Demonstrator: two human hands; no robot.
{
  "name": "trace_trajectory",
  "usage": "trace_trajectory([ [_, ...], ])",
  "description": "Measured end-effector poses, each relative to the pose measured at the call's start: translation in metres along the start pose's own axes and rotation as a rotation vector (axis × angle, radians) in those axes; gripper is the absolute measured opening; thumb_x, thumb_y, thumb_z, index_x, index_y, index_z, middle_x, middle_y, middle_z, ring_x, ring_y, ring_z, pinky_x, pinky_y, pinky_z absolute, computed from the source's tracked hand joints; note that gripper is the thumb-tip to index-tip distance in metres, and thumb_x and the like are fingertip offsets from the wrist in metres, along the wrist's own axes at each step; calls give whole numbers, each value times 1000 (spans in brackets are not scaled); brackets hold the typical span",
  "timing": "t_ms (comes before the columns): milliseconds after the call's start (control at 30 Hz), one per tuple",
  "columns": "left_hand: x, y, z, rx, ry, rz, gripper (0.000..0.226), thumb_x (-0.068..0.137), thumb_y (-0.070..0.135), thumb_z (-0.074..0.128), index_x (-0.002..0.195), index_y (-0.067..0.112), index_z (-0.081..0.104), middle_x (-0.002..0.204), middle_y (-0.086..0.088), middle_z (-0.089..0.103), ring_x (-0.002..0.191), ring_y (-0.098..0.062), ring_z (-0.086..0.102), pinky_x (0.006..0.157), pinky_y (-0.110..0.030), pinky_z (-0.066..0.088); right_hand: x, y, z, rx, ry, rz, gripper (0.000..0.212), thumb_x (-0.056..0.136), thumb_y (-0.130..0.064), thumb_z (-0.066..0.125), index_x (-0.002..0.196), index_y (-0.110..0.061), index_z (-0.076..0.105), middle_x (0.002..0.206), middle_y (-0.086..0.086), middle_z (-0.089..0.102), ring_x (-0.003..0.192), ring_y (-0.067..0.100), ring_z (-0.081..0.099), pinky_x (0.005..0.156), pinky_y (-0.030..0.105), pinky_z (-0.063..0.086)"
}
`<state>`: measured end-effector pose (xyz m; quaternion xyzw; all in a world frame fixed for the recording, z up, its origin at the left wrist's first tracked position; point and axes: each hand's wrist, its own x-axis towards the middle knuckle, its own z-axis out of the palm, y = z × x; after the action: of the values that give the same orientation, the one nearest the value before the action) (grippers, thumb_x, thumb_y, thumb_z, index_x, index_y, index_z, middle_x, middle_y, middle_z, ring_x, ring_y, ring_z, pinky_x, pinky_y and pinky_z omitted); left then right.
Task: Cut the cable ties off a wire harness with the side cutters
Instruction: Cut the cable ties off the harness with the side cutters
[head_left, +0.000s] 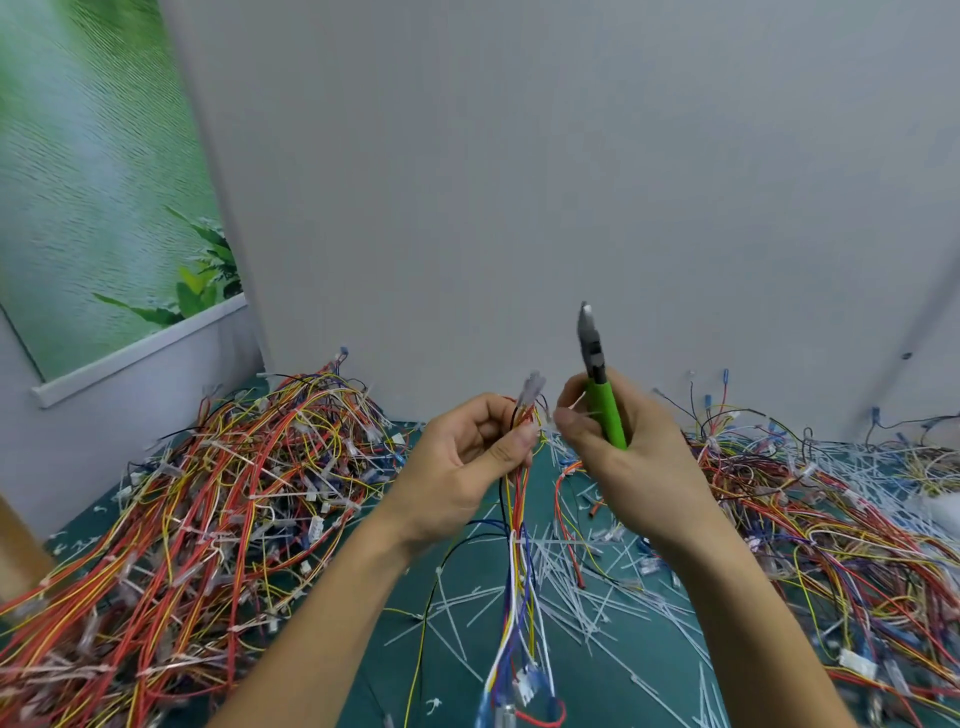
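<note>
My left hand (467, 457) pinches the upper end of a wire harness (519, 561), a bundle of red, yellow, blue, white and black wires that hangs down toward me, with clear connectors at its top end. My right hand (623, 447) grips the green-handled side cutters (597, 374), jaws pointing up and away from the harness; its thumb and forefinger reach toward the bundle's top. Whether a cable tie sits at that spot is too blurred to tell.
A big heap of tied harnesses (208, 509) fills the left of the green table (654, 660). Another tangle of wires (831, 530) lies on the right. Several cut white cable ties (582, 597) are scattered in the middle. A grey wall (519, 182) stands behind.
</note>
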<state>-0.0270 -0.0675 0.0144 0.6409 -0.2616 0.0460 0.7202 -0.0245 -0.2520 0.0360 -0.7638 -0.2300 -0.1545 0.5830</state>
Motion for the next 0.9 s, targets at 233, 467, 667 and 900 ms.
trace_trajectory([
  [233,0,-1,5,-230,-48,-44,9,94,16,62,100,10,62,79,-3,56,75,-11,51,70,-18,46,-2,1,6,106,90,-31,9,95,-26,63,102,-31,62,70,-6,45,63,13,44,66,36,38],
  [467,0,-1,8,-183,-2,-62,13,92,19,67,95,7,64,81,-2,60,77,-10,55,74,-18,48,0,2,0,127,109,31,22,101,-10,63,97,-32,63,72,1,45,66,20,45,67,39,39],
  [667,1,0,7,-39,88,-53,17,82,19,72,91,5,69,82,-4,74,78,-11,69,74,-19,54,1,-2,-5,111,131,138,9,100,-17,65,101,-25,65,74,5,50,66,20,49,66,38,43],
  [900,4,2,3,-27,231,-61,15,80,26,72,85,14,79,90,-10,79,79,-13,73,68,-19,55,2,-10,-23,273,44,348,16,104,-27,56,110,-18,69,76,-2,53,65,13,52,57,29,46],
])
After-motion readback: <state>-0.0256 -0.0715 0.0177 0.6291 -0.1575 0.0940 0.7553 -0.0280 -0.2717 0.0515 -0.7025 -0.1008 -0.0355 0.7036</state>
